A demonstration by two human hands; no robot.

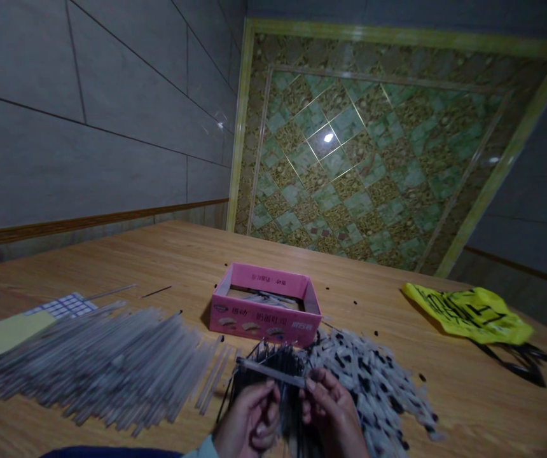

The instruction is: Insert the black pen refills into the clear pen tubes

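Note:
In the head view, a thin translucent plastic tube (273, 371) with a dark end slants across the front of my hands. My right hand (334, 407) is closed, its thumb and fingers pinching the tube's right end. My left hand (254, 416) is closed too, its fingertips just below the tube's middle; what they pinch is too blurred to make out. Behind and beneath both hands lies a bundle of thin black sticks (280, 356), partly hidden. Right of my right hand spreads a heap of short whitish pieces with black ends (373, 381).
A large pile of translucent tubes (111, 362) lies at the left. A pink open box (259, 321) with pale pieces inside stands behind the hands. At the right is a yellow bag (469, 315) with black straps. Small black bits dot the wooden table (173, 245).

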